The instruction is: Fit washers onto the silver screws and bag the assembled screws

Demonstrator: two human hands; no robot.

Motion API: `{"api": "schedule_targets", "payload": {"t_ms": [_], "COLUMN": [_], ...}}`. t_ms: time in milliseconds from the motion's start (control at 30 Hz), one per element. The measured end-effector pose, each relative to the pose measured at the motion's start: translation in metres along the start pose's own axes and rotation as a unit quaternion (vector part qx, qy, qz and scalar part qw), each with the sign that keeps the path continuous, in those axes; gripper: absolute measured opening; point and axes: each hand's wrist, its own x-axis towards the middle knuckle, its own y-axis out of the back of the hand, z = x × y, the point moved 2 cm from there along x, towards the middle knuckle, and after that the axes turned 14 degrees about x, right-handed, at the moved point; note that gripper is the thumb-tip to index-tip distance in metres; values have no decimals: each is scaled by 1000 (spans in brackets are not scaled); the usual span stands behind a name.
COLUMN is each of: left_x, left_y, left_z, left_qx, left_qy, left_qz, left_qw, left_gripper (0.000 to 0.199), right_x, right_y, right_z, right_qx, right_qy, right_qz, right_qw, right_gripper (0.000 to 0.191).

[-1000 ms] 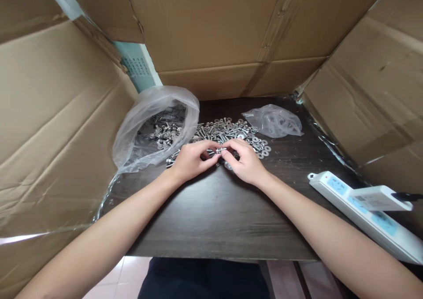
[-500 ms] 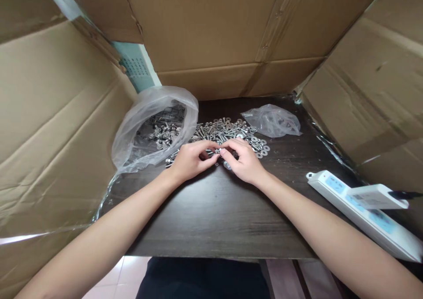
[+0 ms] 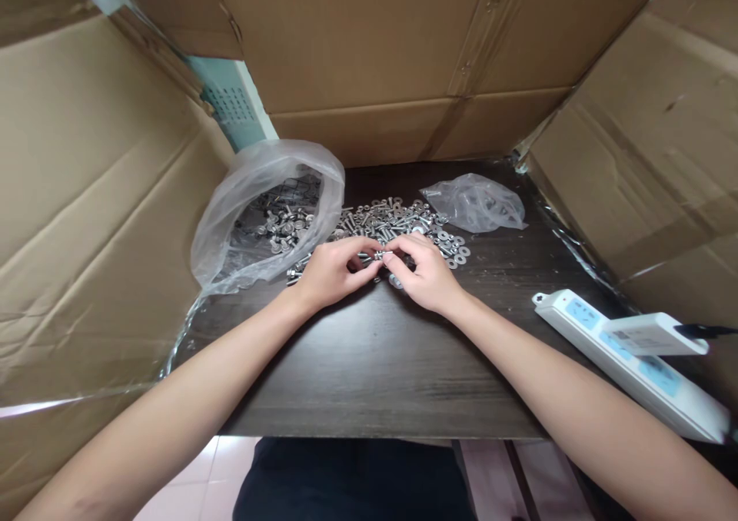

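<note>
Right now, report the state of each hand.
Left hand: closed, pinching a small bolt between thumb and fingers.
Right hand: closed, fingertips on the same bolt's other end.

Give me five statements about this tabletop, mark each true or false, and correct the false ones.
1. The left hand and right hand hold a small metal piece at their fingertips. True.
2. The larger plastic bag is empty. False: metal parts are inside it.
3. The smaller plastic bag lies left of the larger one. False: it lies to its right.
4. The power strip is right of both hands. True.
5. Nothing is plugged into the strip. False: a white adapter is.
</note>
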Motion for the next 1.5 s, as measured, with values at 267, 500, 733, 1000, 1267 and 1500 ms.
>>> {"api": "schedule_targets", "payload": {"t_ms": [267,500,733,1000,1267,1500], "left_x": [0,0,0,0,0,-1], "left_y": [1,2,2,1,1,0], "left_z": [0,2,1,1,2,0], "left_qx": [5,-2,-5,5,-2,-1], "left_qy": [0,0,1,-2,3,2], "left_qz": [1,-1,4,4,1,6], "left_qw": [1000,1000,1000,1000,1000,1000], "left_gripper": [19,15,16,20,18,17], "right_x": [1,1,0,0,0,0], "right_y": [1,1,1,0,0,0], "right_z": [-3,-2,-2,-1,-1,0], "right_qx": [3,8,10,7,6,4], "right_qy": [-15,-13,1,0,-11,0], "right_qz": [-13,-18,0,-3,-9,-6], "right_qw": [1000,1000,1000,1000,1000,1000], "right_gripper": [16,21,7,11,17,12]}}
